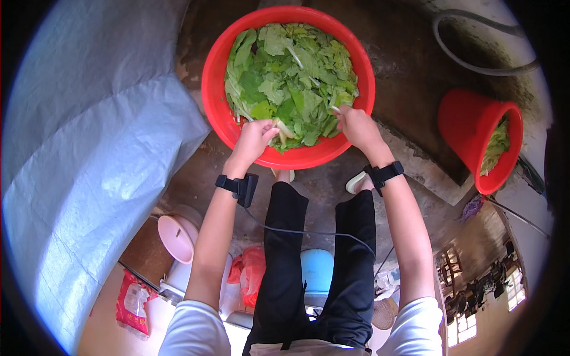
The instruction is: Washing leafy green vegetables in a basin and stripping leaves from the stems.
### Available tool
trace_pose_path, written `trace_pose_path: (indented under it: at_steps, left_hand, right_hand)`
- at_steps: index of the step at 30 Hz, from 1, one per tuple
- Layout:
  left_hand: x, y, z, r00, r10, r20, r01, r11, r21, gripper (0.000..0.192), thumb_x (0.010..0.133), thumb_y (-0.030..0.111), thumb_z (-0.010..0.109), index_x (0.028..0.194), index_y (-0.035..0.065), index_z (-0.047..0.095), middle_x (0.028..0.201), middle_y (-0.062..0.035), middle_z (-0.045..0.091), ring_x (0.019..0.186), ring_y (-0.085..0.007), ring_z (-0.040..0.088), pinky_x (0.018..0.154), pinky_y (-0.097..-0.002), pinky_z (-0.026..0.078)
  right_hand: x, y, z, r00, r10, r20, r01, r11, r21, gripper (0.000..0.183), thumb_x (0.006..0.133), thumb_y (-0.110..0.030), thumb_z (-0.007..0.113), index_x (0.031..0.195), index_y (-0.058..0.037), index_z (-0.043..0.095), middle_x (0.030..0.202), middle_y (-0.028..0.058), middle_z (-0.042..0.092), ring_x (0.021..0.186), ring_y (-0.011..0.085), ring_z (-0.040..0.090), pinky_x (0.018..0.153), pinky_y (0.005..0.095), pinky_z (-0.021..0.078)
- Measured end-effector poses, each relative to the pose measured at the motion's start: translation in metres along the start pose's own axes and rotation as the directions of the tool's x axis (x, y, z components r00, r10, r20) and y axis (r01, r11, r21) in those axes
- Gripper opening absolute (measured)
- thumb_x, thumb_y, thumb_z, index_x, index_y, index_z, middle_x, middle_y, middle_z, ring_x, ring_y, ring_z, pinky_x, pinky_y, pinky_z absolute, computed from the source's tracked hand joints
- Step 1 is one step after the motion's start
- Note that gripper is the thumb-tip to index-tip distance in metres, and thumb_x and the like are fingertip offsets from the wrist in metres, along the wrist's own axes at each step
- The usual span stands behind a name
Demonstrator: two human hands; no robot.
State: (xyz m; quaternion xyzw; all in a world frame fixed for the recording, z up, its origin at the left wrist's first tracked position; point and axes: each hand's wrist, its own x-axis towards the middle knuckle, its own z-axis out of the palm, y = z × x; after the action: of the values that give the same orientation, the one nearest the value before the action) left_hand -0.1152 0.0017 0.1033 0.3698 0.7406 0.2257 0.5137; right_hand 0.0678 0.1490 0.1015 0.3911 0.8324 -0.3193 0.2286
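Observation:
A wide red plastic basin (pixel 289 161) stands on the floor in front of my feet, heaped with green leafy vegetables (pixel 289 80). Over its near left rim, my left hand (pixel 258 135) pinches a pale vegetable stalk (pixel 284 128) between thumb and fingers. My right hand (pixel 357 127) is above the near right rim, its fingers closed around a thin white stem (pixel 335 108). What else the right fingers hold is hidden by the hand. Each wrist wears a black strap, and a cable runs from the left one (pixel 236 186) across my legs.
At right, a red bucket (pixel 463 129) lies tilted with leafy greens inside. A grey hose (pixel 445 49) curves at upper right. Silvery sheeting (pixel 102 155) covers the left. Behind me are a pink basin (pixel 176 239), a red plastic bag (pixel 253 271) and a blue container (pixel 317 269).

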Motion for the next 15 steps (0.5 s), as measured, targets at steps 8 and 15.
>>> trace_pose_path:
  at_steps: [8,15]
  left_hand:
    - [0.012,0.016,0.022,0.995,-0.084,0.054,0.100,0.855,-0.510,0.016,0.074,0.007,0.051,0.084,-0.0052,0.053,0.071,-0.0058,0.057,0.066,-0.0085,0.053,0.059,-0.0189,0.042]
    - [0.018,0.036,0.000,0.983,0.022,0.182,0.016,0.978,-0.206,0.013,0.073,0.004,0.050,0.082,-0.0048,0.053,0.073,-0.0092,0.057,0.067,-0.0139,0.055,0.059,-0.0232,0.042]
  right_hand:
    - [-0.005,-0.045,0.020,0.989,-0.145,-0.011,0.117,0.749,0.652,0.026,0.073,-0.024,0.051,0.085,-0.0017,0.045,0.074,0.0177,0.052,0.071,0.0315,0.050,0.060,0.0360,0.0392]
    - [-0.005,-0.047,0.014,0.988,-0.143,-0.052,0.151,0.878,0.453,0.026,0.068,-0.027,0.055,0.078,-0.0037,0.051,0.068,0.0169,0.053,0.068,0.0319,0.051,0.057,0.0382,0.0398]
